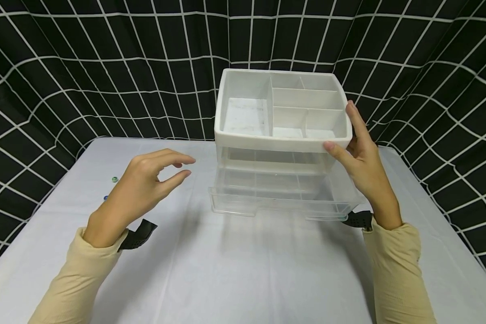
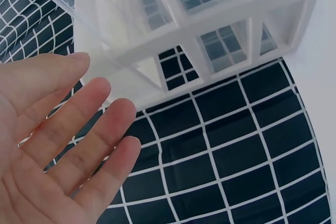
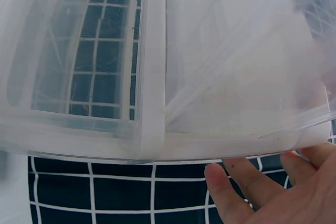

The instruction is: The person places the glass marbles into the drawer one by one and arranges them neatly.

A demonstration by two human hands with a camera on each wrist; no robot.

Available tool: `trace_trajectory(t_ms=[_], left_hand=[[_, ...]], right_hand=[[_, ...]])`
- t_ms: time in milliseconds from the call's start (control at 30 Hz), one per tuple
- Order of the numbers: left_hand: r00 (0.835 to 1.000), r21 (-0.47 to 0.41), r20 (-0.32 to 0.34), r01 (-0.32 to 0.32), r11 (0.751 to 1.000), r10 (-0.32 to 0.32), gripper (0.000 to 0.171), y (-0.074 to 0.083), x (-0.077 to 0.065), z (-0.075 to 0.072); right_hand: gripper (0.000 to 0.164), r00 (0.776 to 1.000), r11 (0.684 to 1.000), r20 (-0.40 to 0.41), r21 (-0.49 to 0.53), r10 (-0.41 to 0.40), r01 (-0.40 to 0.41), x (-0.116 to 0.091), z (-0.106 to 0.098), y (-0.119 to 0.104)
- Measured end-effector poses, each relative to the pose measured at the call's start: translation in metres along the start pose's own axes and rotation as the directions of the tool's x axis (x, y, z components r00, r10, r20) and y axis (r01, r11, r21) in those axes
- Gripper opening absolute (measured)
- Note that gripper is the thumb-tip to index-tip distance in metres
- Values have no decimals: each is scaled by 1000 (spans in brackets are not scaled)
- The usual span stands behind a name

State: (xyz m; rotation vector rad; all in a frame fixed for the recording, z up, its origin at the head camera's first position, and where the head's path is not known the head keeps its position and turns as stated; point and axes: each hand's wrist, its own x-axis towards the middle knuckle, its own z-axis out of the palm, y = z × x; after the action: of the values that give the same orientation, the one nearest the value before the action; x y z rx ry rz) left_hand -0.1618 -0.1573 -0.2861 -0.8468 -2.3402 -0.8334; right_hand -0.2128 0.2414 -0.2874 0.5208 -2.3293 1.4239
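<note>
A white desktop drawer organizer [image 1: 283, 143] stands at the back of the table, its top divided into several compartments. From its front a clear plastic drawer [image 1: 279, 204] sticks out. My right hand [image 1: 362, 162] holds the organizer's right side near the top, thumb on the front rim and fingers along the side wall. In the right wrist view, fingertips [image 3: 215, 174] meet the organizer's wall [image 3: 231, 148]. Left of the organizer, my left hand [image 1: 146, 180] hovers apart from it. Its thumb and fingers are spread with nothing between them.
A green marble [image 1: 114, 179] and a blue marble [image 1: 105, 198], partly hidden by the left hand, lie at the table's left. White cloth covers the table [image 1: 247, 274]. Black curtains [image 1: 146, 67] with a white grid surround its back and sides.
</note>
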Motion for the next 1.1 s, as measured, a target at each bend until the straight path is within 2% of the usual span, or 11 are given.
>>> trace_trajectory(t_ms=[467,1100], left_hand=[[998,50,31,49,997,-51,24,-16,-15,-3],[992,100,-22,130,987,-128,25,-35,-38,-7]], right_hand=[[83,1000,1000,4,12,-5,5,-1,0,1],[82,1000,996,0,92,-12,12,0,1,0]])
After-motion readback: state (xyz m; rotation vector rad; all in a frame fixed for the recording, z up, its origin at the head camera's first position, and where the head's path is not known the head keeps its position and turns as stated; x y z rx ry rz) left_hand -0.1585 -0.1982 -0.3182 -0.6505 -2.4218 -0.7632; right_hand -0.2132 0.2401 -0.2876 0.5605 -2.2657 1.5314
